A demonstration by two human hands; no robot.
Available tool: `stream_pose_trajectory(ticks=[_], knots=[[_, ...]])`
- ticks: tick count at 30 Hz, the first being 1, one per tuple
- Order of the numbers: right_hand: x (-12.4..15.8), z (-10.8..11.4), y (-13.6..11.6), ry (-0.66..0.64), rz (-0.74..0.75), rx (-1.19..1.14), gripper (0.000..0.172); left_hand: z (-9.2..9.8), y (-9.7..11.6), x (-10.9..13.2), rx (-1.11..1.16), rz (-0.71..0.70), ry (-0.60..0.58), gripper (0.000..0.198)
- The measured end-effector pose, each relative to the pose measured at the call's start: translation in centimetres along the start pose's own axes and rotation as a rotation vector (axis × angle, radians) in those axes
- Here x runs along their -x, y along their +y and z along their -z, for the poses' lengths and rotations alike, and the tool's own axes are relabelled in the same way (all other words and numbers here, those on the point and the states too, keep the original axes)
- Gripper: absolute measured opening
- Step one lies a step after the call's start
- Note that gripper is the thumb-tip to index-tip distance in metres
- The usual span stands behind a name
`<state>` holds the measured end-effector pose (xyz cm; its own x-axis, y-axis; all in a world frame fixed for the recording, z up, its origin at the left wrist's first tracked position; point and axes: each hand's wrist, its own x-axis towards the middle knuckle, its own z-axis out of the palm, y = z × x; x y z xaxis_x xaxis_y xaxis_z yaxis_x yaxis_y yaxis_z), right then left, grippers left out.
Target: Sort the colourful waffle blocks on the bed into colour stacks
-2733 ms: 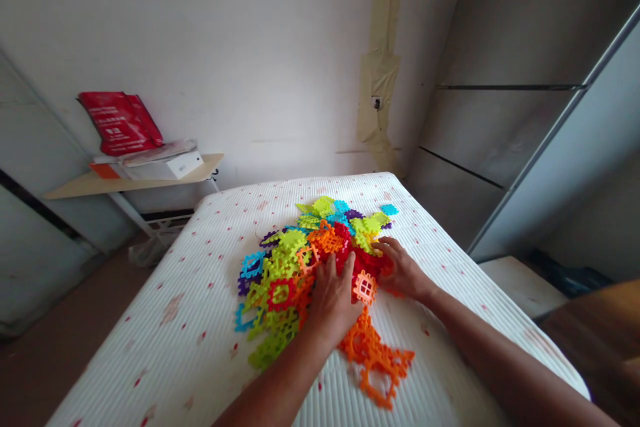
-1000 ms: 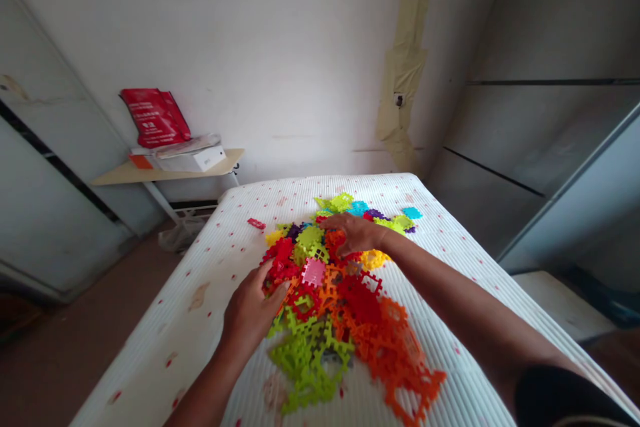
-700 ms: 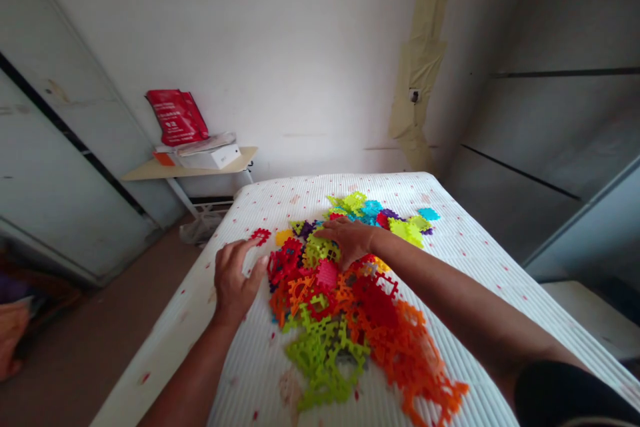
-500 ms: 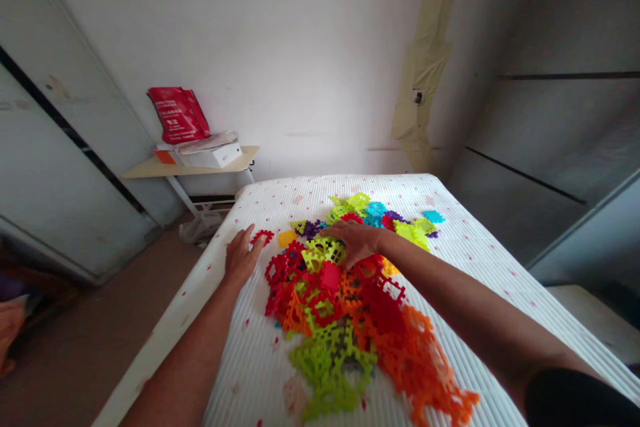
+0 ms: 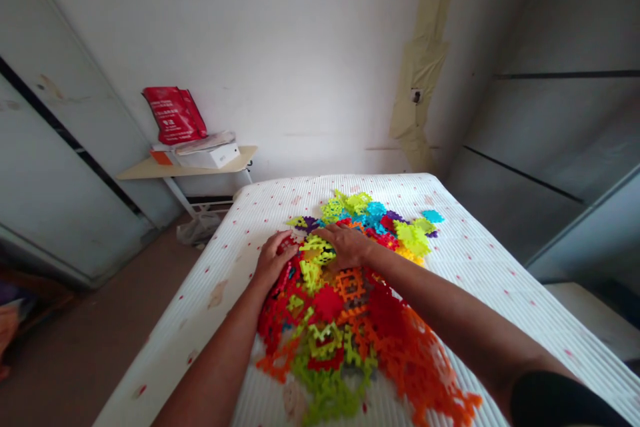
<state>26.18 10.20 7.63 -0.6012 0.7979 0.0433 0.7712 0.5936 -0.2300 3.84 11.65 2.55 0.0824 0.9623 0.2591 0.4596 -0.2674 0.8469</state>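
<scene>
toothed plastic pieces (image 5: 328, 303) heaped on the bed (image 5: 480, 260). left hand (image 5: 274, 259) cupped at the pile's left edge, right hand (image 5: 346, 245) over its middle, probably containing loose bits; can't tell if either grips one.

This looks like a room in a home: a white, ribbed, red-specked cloth (image 5: 285, 191) covers a broad bed-like surface heaped with multicoloured, notched plastic toy pieces (image 5: 327, 303), tall grey panelled doors (image 5: 540, 123) stand at the right, and a small pale-topped table (image 5: 141, 170) bears a red plastic bag (image 5: 175, 115) and white box (image 5: 215, 157).
</scene>
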Motion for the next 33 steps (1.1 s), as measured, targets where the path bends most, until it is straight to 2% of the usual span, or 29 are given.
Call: stream_pose_trajectory(ticks=[3, 6, 10, 14, 17, 23, 25, 28, 31, 33], knots=[[0.3, 0.6, -0.6, 0.069, -0.037, 0.007, 0.086, -0.9, 1.0, 0.2, 0.216, 0.041, 0.037, 0.058], [0.5, 1.0, -0.9, 0.121, -0.024, -0.017, 0.077, -1.7, 1.8, 0.5, 0.405, 0.144, -0.002, 0.067], [0.8, 1.6, -1.2, 0.181, 0.033, -0.079, 0.068, -2.6, 2.6, 0.5, 0.529, 0.228, -0.023, 0.062], [1.2, 3.1, -1.7, 0.223, -0.056, -0.135, 0.072, -2.9, 3.0, 0.2, 0.616, 0.262, 0.018, 0.060], [1.8, 4.8, -2.0, 0.223, -0.127, -0.152, 0.077, -2.6, 3.1, 0.1, 0.554, 0.274, 0.032, 0.053], [3.4, 7.8, -1.7, 0.168, -0.145, -0.287, 0.058, -1.4, 1.9, 0.6, 0.403, 0.253, -0.046, 0.043], [3.9, 8.1, -1.6, 0.124, -0.119, -0.354, 0.059, -1.0, 1.1, 0.7, 0.251, 0.219, -0.039, 0.044], [4.7, 8.3, -1.8, 0.037, -0.052, -0.456, 0.069, -0.4, 0.4, 0.9, -0.026, 0.129, -0.032, 0.042], [5.7, 8.6, -1.5, 0.015, -0.039, -0.528, 0.073, 0.3, 0.3, 1.5, -0.134, 0.078, 0.037, 0.035], [6.5, 9.0, -0.3, 0.044, -0.097, -0.566, 0.069, 0.8, 0.3, 2.2, -0.126, 0.116, 0.125, 0.031]])
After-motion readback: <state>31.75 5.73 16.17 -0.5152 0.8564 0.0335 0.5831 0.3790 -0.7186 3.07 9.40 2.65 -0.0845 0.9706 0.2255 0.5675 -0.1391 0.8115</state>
